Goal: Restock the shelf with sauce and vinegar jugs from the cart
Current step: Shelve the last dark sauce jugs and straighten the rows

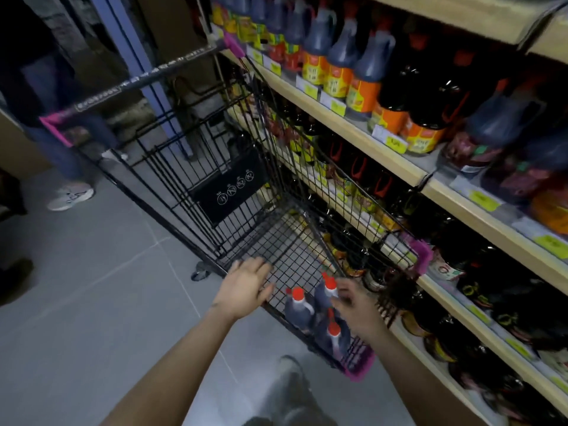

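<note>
Jugs (pixel 319 312) sit in cart (pixel 246 210); left hand (pixel 246 287) spread open, right hand (pixel 358 309) blurred, grip unclear.

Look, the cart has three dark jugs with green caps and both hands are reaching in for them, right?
Almost. The head view shows the caps are red, not green. Three dark jugs do stand in the cart, with the left hand and right hand reaching toward them.

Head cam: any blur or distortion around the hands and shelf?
Head view: right hand motion-smeared at the jugs in the cart; left hand sharper, fingers spread at the cart rim; shelf bows from the wide angle, right-edge bottles soft; dim light.
</note>
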A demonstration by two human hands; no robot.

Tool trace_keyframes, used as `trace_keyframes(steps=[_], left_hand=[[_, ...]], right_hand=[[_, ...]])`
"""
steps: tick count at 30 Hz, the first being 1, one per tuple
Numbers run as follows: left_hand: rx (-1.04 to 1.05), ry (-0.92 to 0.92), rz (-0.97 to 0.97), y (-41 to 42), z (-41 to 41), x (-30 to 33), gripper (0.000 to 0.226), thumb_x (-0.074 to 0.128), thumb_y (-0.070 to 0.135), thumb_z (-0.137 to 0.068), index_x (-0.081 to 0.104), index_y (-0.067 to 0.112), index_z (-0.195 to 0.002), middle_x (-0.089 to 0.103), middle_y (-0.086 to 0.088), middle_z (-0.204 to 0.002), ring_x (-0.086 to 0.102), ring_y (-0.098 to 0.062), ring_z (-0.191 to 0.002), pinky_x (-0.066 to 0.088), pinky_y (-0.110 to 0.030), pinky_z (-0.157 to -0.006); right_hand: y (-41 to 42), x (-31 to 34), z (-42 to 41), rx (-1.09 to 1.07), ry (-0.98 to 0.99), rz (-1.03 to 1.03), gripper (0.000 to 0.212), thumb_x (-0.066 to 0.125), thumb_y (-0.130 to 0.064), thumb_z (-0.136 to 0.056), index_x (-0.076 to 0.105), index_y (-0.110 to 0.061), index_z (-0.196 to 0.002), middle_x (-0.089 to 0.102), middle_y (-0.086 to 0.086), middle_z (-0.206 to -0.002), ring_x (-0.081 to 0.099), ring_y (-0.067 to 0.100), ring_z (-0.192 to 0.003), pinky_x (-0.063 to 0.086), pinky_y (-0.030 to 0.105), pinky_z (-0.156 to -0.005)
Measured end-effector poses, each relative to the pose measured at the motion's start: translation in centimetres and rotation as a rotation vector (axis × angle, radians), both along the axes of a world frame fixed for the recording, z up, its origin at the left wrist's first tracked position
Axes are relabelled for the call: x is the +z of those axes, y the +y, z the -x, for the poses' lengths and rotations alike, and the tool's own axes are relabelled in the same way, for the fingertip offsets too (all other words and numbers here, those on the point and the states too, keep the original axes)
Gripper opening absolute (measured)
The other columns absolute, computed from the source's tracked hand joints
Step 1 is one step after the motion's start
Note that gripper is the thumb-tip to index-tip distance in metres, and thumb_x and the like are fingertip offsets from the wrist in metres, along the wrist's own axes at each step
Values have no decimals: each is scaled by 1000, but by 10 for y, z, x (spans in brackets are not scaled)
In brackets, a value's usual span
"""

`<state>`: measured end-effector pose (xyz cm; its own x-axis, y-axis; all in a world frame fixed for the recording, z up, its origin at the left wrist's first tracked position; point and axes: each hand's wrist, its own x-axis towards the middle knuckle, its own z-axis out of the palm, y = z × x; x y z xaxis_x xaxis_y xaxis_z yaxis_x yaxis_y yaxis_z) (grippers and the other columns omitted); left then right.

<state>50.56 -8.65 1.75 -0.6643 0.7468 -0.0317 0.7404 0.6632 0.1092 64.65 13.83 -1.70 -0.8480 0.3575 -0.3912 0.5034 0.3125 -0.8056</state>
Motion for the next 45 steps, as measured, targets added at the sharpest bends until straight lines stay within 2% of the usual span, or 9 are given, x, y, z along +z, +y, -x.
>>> trace_keyframes(steps=[6, 15, 22, 25, 27, 30, 34, 37, 45], left_hand=[[-86, 54, 27, -10, 22, -37, 34, 39, 44, -84, 62, 19, -82, 63, 3, -72, 60, -19, -66, 46, -29, -66], [-133, 112, -142, -16, 26, -60, 28, 42, 38, -86, 59, 16, -86, 64, 3, -66, 56, -20, -59, 35, -28, -61], [-37, -152, -162, -11, 23, -35, 45, 41, 50, -86, 64, 15, -102, 69, 2, -91, 65, -18, -79, 47, -28, -69], [162, -574, -379, -6, 24, -6, 47, 47, 50, -91, 55, 14, -120, 59, 1, -112, 58, -16, -104, 43, -27, -85], [218, -829, -477, -5, 26, 18, 53, 53, 51, -87, 49, 16, -126, 52, 3, -120, 51, -15, -114, 41, -28, -95], [192, -957, -595, -9, 26, 52, 62, 61, 51, -80, 45, 18, -130, 49, 0, -130, 47, -14, -120, 38, -34, -104], [103, -1151, -700, -22, 25, 92, 63, 80, 33, -67, 47, 21, -120, 58, 5, -113, 57, -14, -107, 48, -20, -88], [119, -1313, -786, -36, 18, 104, 70, 80, 29, -50, 53, 19, -113, 67, -1, -104, 66, -16, -93, 53, -28, -80], [413, -1195, -951, -91, -1, 77, 66, 82, 32, -43, 59, 19, -103, 72, -1, -93, 70, -21, -85, 54, -27, -71]], right_hand=[[-11, -24, 33, -54, -152, -223, 50, 67, -30, -84, 47, -15, -127, 55, 5, -114, 57, 27, -104, 42, 29, -78], [-13, -51, 51, -43, -230, -371, 25, 47, -26, -95, 48, -9, -114, 65, 16, -87, 62, 32, -76, 39, 30, -57], [-17, 4, 38, -94, 132, -454, 32, 52, -24, -93, 51, -3, -117, 61, 11, -67, 54, 22, -52, 38, 30, -46], [-21, 58, 40, -102, 297, -469, 29, 53, -26, -92, 52, -10, -117, 58, -2, -67, 52, 5, -52, 38, 22, -46], [-27, 97, 44, -123, 394, -423, 26, 55, -25, -92, 54, -13, -115, 61, -1, -74, 56, 3, -57, 42, 19, -49], [-44, 153, 58, -143, 512, -236, 16, 57, -21, -91, 56, -21, -107, 63, -12, -91, 57, -11, -80, 42, 6, -69], [-78, 196, 78, -69, 573, 65, 16, 57, -8, -90, 57, -17, -103, 65, -8, -91, 61, -8, -81, 45, 10, -73], [-105, 205, 86, -36, 587, 133, 18, 56, -6, -90, 57, -11, -107, 66, -5, -87, 61, -8, -76, 47, 11, -71], [-131, 169, 91, 110, 447, 221, 34, 60, -11, -88, 51, -20, -120, 64, -2, -111, 61, 6, -103, 49, 20, -89]])
